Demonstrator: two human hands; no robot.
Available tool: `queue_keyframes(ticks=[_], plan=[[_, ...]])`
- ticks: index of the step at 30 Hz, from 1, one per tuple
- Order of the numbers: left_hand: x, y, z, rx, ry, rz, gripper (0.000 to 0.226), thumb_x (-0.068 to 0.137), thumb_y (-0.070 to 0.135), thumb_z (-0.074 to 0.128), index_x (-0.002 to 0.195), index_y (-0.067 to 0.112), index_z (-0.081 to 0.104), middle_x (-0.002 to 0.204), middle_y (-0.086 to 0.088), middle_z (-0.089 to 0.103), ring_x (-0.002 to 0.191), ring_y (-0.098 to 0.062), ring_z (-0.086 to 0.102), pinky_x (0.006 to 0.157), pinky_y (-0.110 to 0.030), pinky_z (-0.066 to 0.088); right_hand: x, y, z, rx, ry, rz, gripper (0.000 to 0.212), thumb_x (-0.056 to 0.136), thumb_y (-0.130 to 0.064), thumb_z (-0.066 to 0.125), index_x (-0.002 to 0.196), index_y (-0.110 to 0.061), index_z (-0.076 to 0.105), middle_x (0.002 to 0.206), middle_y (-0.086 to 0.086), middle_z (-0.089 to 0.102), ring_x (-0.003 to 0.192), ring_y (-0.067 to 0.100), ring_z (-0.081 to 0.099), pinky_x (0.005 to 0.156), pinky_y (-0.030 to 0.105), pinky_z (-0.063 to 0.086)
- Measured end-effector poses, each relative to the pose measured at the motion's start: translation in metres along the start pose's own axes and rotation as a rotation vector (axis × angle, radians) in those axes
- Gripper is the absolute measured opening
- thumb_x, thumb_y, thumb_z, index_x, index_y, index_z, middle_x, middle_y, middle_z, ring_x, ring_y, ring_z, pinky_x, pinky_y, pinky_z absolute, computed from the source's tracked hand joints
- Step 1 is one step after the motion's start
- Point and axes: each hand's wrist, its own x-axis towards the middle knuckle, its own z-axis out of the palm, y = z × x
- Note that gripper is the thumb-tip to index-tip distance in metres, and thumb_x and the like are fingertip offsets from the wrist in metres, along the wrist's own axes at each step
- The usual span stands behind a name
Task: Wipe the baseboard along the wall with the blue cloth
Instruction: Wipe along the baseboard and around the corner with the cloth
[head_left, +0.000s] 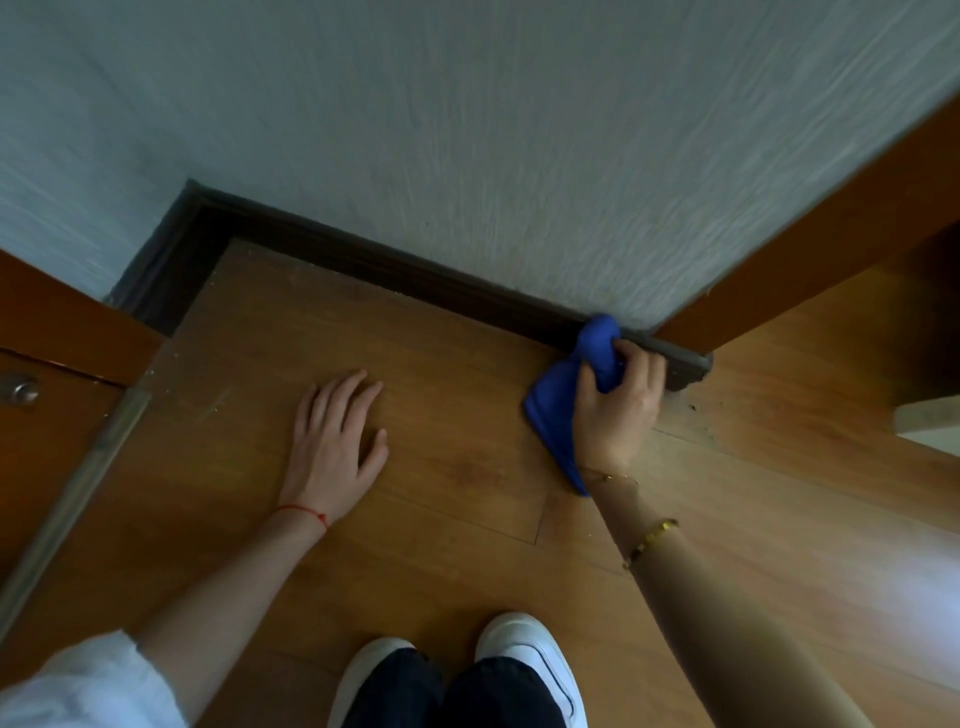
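Right hand (618, 410) grips blue cloth (558, 410) at baseboard (395, 265) end

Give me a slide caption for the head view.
Right hand presses blue cloth against dark baseboard; left hand on floor.

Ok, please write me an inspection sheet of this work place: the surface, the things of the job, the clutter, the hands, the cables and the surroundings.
Surface: wooden floor, with pale crumbs and dust along the wall edge.
Job's things: blue cloth, bunched, pressed on the right end of the dark baseboard.
Clutter: dark specks on the floor beside the baseboard's end.
Hands: right hand grips the cloth; left hand rests flat on the floor, fingers spread.
Cables: nothing seen.
Surroundings: textured pale wall; wooden door frame on the right; wooden door on the left; the person's white shoes below.
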Motion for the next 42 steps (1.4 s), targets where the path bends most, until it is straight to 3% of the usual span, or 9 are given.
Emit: queue_keyframes(ticks=[7,16,26,35,42], plan=[[-0.007,-0.025,-0.009,0.036,0.041,-0.089,0.058,0.096,0.043,0.038,0.144,0.012,0.047,0.151,-0.01,0.042,0.141,-0.029,0.037,0.12,-0.055,0.022,-0.006,-0.039,0.043,0.036,-0.06,-0.089,0.035,0.078,-0.007,0.075,0.112,-0.006,0.065,0.102,0.009,0.06,0.093,0.019,0.057,0.079,0.019,0.042],[-0.012,-0.038,-0.009,-0.029,0.108,-0.167,0.057,0.094,0.042,0.041,0.144,0.014,0.047,0.153,-0.009,0.04,0.14,-0.029,0.036,0.12,-0.056,0.021,-0.013,-0.08,0.088,0.081,-0.125,-0.235,0.033,0.079,-0.008,0.074,0.111,-0.004,0.066,0.1,0.012,0.061,0.091,0.023,0.061,0.075,0.034,0.056],[-0.011,-0.043,-0.006,-0.036,0.108,-0.164,0.056,0.094,0.04,0.044,0.144,0.014,0.047,0.152,-0.009,0.04,0.14,-0.029,0.037,0.12,-0.055,0.021,-0.024,-0.127,0.131,0.118,-0.177,-0.322,0.034,0.078,-0.006,0.077,0.11,-0.002,0.067,0.097,0.012,0.062,0.087,0.024,0.062,0.073,0.033,0.057],[-0.011,-0.042,-0.009,-0.042,0.088,-0.159,0.056,0.095,0.041,0.043,0.145,0.016,0.046,0.153,-0.006,0.04,0.142,-0.027,0.036,0.12,-0.055,0.022,-0.008,-0.068,0.08,0.023,-0.147,-0.351,0.031,0.082,-0.009,0.072,0.112,-0.005,0.067,0.099,0.01,0.062,0.088,0.021,0.061,0.074,0.025,0.05],[-0.012,-0.041,-0.011,-0.005,0.065,-0.165,0.057,0.095,0.043,0.039,0.145,0.015,0.046,0.153,-0.008,0.039,0.142,-0.029,0.034,0.12,-0.055,0.021,0.002,-0.005,0.016,-0.094,-0.052,-0.223,0.032,0.08,-0.008,0.073,0.112,-0.005,0.067,0.1,0.013,0.06,0.09,0.025,0.058,0.075,0.031,0.047]])
